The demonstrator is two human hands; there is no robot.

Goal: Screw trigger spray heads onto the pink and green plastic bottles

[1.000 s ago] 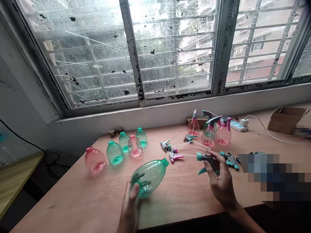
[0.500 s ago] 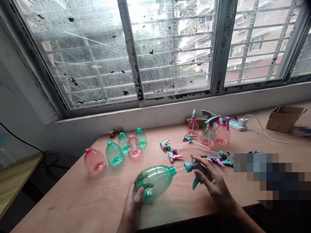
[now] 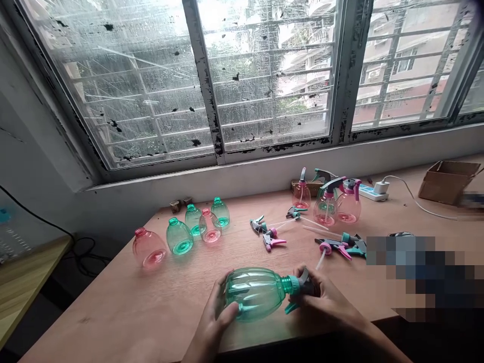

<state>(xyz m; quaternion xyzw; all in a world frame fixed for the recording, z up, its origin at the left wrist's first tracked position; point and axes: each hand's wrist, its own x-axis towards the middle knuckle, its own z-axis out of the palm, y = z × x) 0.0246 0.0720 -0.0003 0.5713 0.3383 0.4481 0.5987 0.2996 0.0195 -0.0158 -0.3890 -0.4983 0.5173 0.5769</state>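
Head view, L to R: pink bottle (image 3: pixel 149 248) stands nr tabletop's (image 3: pixel 113 315) left edge, green bottle (image 3: pixel 180 237) just beside it, then 3 more bottles (image 3: pixel 212 234) toward back-left corner, all open-necked, w/ 2 brown lumps (image 3: pixel 175 206) nr that corner. L hand (image 3: pixel 215 310) grasps base end of held bottle (image 3: pixel 257 295), green, tipped on its side above tabletop nr mid front edge, neck to R. Behind it, mid-tabletop, loose sprayers (image 3: pixel 276 243), pink & teal, w/ tubes lying about. Sprayer (image 3: pixel 292 285) w/ teal collar meets held bottle's neck; can't tell if threaded. R hand (image 3: pixel 319 292) grasps that sprayer, teal trigger below. Nr back edge, R of ctr, 4 capped bottles (image 3: pixel 348 207) close together; more sprayers (image 3: pixel 340 248) in front. Further R, power strip (image 3: pixel 372 192) w/ plug (image 3: pixel 381 187), then open box (image 3: pixel 444 185) toward back-right corner. Far R blurred out.
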